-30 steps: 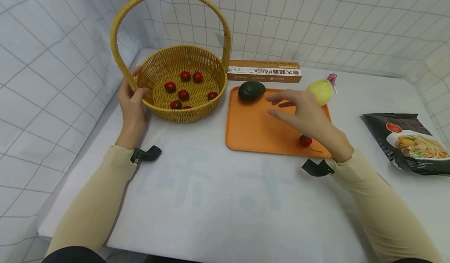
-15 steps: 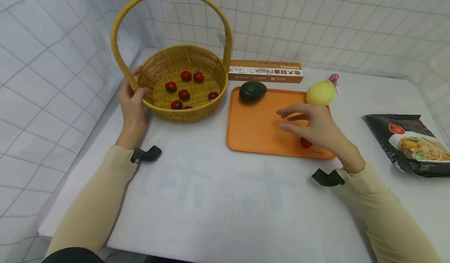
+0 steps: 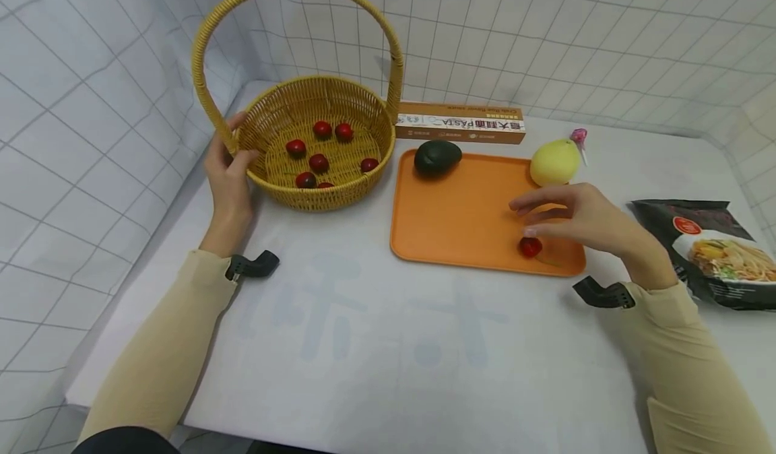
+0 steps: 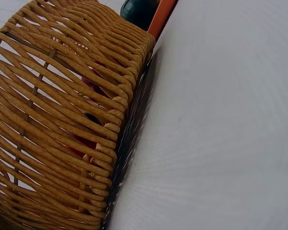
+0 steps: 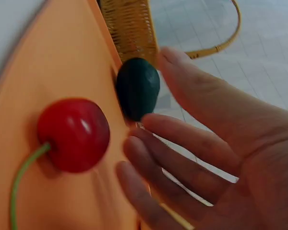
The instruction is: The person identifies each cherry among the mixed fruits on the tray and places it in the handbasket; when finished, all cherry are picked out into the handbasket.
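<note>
My left hand grips the left rim of a yellow wicker basket, thumb over the edge near the base of the tall handle. Several red cherries lie inside the basket. Its woven side fills much of the left wrist view. Above the right end of an orange tray hovers my right hand, its fingers loosely spread and holding nothing. Just below its fingertips a single cherry with a green stem lies on the tray. A dark green avocado sits at the tray's back left corner.
A yellow-green pear-like fruit stands at the tray's back right corner, beside a pink-wrapped lollipop. Behind the tray lies a brown pasta box. A black noodle packet lies at the right, close to my right wrist.
My right hand has moved right and down toward the viewer, from over the tray's middle to beside the lone cherry. The left hand keeps its hold on the basket.
</note>
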`<state>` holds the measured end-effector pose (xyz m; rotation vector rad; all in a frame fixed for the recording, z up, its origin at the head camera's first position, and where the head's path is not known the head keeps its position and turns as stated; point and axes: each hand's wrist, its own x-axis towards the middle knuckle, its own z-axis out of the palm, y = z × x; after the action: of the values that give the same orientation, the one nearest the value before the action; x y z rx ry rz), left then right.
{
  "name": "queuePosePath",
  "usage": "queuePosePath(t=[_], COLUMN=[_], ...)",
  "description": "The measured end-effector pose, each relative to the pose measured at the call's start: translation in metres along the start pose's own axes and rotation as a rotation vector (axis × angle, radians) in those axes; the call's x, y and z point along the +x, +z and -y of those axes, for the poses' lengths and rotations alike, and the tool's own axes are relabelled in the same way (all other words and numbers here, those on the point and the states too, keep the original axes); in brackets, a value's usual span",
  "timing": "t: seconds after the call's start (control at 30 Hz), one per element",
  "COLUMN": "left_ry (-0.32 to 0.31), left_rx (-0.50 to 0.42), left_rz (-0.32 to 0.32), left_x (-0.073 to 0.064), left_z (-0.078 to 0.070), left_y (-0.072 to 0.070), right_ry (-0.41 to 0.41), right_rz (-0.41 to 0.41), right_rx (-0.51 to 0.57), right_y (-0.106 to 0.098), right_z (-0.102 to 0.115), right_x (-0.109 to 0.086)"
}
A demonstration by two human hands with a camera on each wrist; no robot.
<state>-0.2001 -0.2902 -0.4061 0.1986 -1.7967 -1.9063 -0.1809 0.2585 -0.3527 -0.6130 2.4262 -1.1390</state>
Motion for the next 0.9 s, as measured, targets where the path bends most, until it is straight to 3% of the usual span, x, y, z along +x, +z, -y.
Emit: queuePosePath(t=[0.13, 0.27, 0.57, 0.73, 0.9], left_ry=[0.006, 0.003, 0.003, -0.005, -0.004], left_rx=[0.001, -0.01, -0.013, -0.017, -0.005], left_rz=[0.007, 0.01, 0.012, 0.015, 0.011], left_x=[0.001, 0.0, -0.001, -0.001, -0.001], left_z=[-0.001, -0.002, -0.002, -0.002, -0.002], left_y=[0.001, 0.001, 0.002, 0.001, 0.0], right_ry=[0.01, 0.004, -0.082, -0.135, -0.112], right_rz=[0.099, 0.14, 0.245, 0.225, 0.15], right_rx=[0.087, 0.133, 0.123, 0.074, 0.029], right_y=[-0.008, -0.01, -0.009, -0.007, 0.0], right_z=[-0.011, -0.018, -0.029, -0.031, -0.028], right_x=[-0.003, -0.002, 0.0, 0.002, 0.004])
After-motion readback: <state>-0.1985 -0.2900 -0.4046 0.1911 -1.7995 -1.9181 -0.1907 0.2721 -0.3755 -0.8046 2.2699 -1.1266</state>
